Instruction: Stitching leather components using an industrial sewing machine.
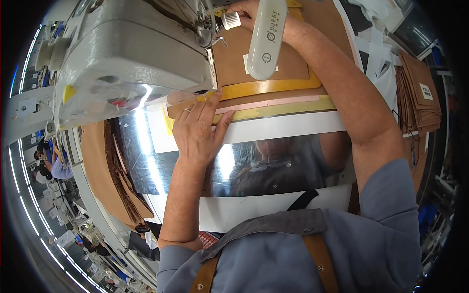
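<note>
My left hand (199,128) lies palm down, fingers stretched forward, pressing on the edge of a brown panel (232,56) beside the needle area of a white sewing machine (132,53). A ring is on one finger. Under its fingertips run a yellow strip (273,87), a pale pink strip (254,105) and a pale yellow strip (283,111). Reaching to the far side of the panel, my right hand (246,10) is near a ribbed white knob (230,20). A white lamp-like arm (266,41) hides much of that hand, and its grip is unclear.
A shiny metal plate (273,163) covers the near part of the table. Brown pieces are stacked at the left (102,171), and more brown pieces (417,93) lie at the right. White scraps (378,53) lie near the right edge. Other people (58,163) sit far left.
</note>
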{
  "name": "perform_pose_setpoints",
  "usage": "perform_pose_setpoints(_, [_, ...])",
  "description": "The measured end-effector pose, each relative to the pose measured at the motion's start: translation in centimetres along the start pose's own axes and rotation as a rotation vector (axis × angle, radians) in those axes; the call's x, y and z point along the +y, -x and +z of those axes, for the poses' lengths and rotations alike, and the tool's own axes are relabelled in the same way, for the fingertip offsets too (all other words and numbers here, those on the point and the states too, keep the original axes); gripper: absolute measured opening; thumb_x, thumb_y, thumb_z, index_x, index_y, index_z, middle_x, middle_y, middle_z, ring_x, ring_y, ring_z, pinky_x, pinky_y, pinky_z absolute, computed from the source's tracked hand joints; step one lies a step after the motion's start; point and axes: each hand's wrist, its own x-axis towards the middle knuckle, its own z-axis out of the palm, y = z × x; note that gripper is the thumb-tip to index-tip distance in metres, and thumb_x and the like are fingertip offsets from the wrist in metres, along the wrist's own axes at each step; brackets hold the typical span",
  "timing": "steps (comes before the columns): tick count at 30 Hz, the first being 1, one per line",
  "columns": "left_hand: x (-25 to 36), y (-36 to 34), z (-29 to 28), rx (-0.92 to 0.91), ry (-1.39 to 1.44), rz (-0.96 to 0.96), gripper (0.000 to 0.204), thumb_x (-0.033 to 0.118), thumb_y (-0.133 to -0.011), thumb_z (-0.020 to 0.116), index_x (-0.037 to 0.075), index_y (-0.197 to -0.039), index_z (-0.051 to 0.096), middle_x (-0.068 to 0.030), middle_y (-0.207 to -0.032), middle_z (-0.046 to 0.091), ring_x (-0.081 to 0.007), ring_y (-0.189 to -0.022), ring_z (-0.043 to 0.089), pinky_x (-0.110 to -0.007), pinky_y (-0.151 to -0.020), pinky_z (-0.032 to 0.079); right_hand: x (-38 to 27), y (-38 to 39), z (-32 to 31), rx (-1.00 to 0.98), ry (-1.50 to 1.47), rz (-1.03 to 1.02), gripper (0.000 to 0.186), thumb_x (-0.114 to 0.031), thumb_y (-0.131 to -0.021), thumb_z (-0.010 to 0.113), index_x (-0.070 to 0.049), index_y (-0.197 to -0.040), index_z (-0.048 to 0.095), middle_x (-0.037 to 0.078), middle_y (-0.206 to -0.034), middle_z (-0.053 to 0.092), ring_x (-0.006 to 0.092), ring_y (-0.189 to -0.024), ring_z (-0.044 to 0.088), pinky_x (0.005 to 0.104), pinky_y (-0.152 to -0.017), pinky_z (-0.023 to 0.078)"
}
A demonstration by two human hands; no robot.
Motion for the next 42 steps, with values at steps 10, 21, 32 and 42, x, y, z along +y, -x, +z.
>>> perform_pose_setpoints(10, [-1.3, -0.3, 0.5, -0.078, -0.111, 0.06, 0.055, 0.05, -0.087, 0.071, 0.012, -0.126, 0.068, -0.0075, -0.092, 0.074, -0.0259, -0.08, 0.068, -0.038, -0.078, 0.046, -0.9, 0.2, 2.5, 0.0, 0.167, -0.096, 0.019, -0.007, -0.095, 0.056, 0.001, -0.103, 0.072, 0.013, -0.093, 0.072, 0.0238, -0.085, 0.069, 0.0324, -0.075, 0.056])
perform_pose_setpoints(21, [-1.9, -1.4, 0.7, -0.119, -0.141, 0.071, 0.051, 0.048, -0.087, 0.072, 0.014, -0.126, 0.067, -0.0076, -0.091, 0.076, -0.0249, -0.079, 0.072, -0.043, -0.082, 0.049, 0.0, -0.6, 3.8, 0.172, 1.092, -0.349, 0.026, -0.027, -0.095, 0.058, -0.009, -0.107, 0.073, 0.015, -0.104, 0.075, 0.0293, -0.093, 0.073, 0.0403, -0.077, 0.059])
perform_pose_setpoints(32, [-1.9, -0.7, 1.3, -0.047, -0.036, 0.031, 0.045, 0.041, -0.086, 0.074, 0.014, -0.122, 0.07, -0.0058, -0.086, 0.075, -0.0241, -0.078, 0.072, -0.042, -0.083, 0.048, -1.7, 0.9, 4.7, 0.143, 1.221, -0.368, 0.031, -0.029, -0.081, 0.076, -0.009, -0.105, 0.073, 0.01, -0.103, 0.073, 0.0259, -0.093, 0.072, 0.038, -0.078, 0.058])
perform_pose_setpoints(42, [-1.8, -0.9, 1.5, -0.063, -0.025, 0.0, 0.046, 0.039, -0.083, 0.075, 0.015, -0.122, 0.07, -0.0057, -0.085, 0.075, -0.0226, -0.073, 0.071, -0.04, -0.081, 0.048, -1.5, 0.8, 5.3, 0.291, 1.192, -0.511, 0.035, -0.026, -0.085, 0.072, -0.007, -0.114, 0.067, 0.009, -0.114, 0.069, 0.0224, -0.105, 0.066, 0.0384, -0.092, 0.054])
